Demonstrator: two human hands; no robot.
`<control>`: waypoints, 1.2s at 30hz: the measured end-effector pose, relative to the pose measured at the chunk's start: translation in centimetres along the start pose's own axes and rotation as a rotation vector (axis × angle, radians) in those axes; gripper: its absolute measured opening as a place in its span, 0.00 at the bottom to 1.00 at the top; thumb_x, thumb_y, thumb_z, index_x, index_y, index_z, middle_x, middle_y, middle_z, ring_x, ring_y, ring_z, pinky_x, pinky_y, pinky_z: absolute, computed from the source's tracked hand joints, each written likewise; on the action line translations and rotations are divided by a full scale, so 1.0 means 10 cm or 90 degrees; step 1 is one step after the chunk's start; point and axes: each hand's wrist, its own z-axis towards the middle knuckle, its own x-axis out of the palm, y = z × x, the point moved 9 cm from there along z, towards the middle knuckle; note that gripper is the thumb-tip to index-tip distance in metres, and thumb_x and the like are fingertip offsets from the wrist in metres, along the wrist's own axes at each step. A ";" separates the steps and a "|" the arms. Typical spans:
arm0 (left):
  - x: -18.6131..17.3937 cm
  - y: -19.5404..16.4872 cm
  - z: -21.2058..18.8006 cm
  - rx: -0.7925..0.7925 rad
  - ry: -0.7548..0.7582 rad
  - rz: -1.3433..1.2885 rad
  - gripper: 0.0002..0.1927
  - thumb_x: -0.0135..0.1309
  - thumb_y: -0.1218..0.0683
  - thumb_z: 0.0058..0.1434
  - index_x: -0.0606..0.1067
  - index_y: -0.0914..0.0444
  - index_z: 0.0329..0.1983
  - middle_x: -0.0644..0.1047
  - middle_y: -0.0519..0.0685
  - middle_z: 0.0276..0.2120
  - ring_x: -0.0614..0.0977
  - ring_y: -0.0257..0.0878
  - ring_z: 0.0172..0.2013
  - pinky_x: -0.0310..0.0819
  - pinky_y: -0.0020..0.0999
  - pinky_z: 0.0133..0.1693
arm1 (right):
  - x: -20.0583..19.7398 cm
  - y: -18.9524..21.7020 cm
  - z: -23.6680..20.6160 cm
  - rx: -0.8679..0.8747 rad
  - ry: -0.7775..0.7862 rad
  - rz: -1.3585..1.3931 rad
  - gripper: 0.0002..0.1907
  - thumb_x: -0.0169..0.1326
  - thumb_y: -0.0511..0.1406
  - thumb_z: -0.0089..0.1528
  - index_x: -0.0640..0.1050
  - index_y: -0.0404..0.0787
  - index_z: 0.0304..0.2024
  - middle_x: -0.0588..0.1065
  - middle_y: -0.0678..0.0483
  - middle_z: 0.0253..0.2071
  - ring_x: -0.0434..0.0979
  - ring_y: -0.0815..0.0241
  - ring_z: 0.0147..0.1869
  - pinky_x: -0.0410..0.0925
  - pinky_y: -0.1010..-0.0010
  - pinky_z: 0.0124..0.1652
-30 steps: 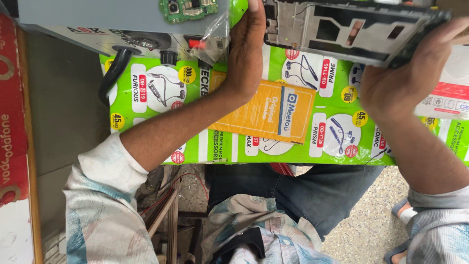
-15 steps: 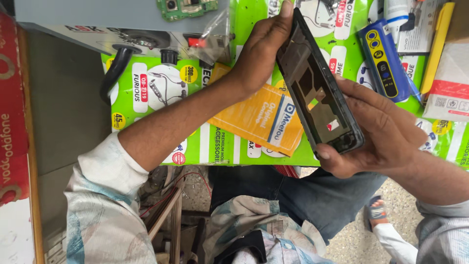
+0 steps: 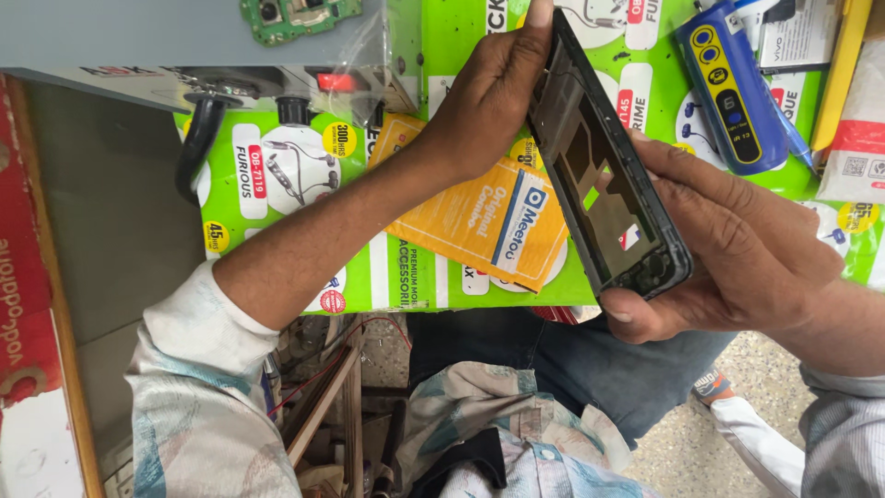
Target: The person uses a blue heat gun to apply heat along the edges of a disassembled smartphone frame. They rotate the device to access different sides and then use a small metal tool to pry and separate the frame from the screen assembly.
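I hold a black phone frame with its back off, tilted above the green printed mat. My left hand pinches the frame's upper end with its fingertips. My right hand cradles the lower end, its thumb under the bottom corner and its fingers along the right side. Bare metal and a small sticker show inside the frame.
An orange flat packet lies on the mat under my left wrist. A blue handheld device and a white package sit at the right. A grey box with a red switch and a green circuit board are at top left.
The phone frame has come down from the top right to the middle and turned more upright. My left hand has lifted off the orange packet and taken the frame's upper end.
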 end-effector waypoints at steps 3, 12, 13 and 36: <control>0.00 0.02 0.01 -0.004 -0.002 0.032 0.36 0.27 0.36 0.79 0.74 0.68 0.35 0.69 0.40 0.25 0.68 0.30 0.29 0.66 0.31 0.34 | 0.00 0.00 -0.02 -0.013 -0.019 -0.008 0.41 0.67 0.49 0.57 0.70 0.16 0.49 0.74 0.20 0.46 0.80 0.32 0.53 0.77 0.53 0.46; 0.01 0.01 0.00 -0.011 -0.005 0.073 0.35 0.27 0.37 0.79 0.69 0.67 0.29 0.67 0.42 0.20 0.69 0.31 0.25 0.66 0.34 0.30 | -0.04 -0.03 -0.03 -0.036 -0.046 0.020 0.37 0.66 0.47 0.59 0.70 0.16 0.49 0.74 0.20 0.44 0.80 0.31 0.53 0.78 0.51 0.46; -0.01 0.00 0.00 -0.008 -0.013 0.093 0.35 0.27 0.37 0.79 0.68 0.67 0.29 0.65 0.42 0.20 0.67 0.31 0.24 0.65 0.35 0.30 | -0.04 -0.04 -0.01 -0.033 -0.047 0.020 0.37 0.65 0.46 0.59 0.70 0.16 0.48 0.75 0.20 0.44 0.81 0.31 0.53 0.78 0.50 0.46; 0.03 -0.10 -0.02 0.052 0.009 0.058 0.33 0.27 0.39 0.81 0.79 0.64 0.55 0.84 0.44 0.33 0.87 0.29 0.35 0.82 0.27 0.40 | -0.04 -0.11 0.07 0.087 0.029 0.038 0.36 0.63 0.44 0.59 0.69 0.15 0.51 0.74 0.23 0.47 0.78 0.29 0.58 0.75 0.50 0.54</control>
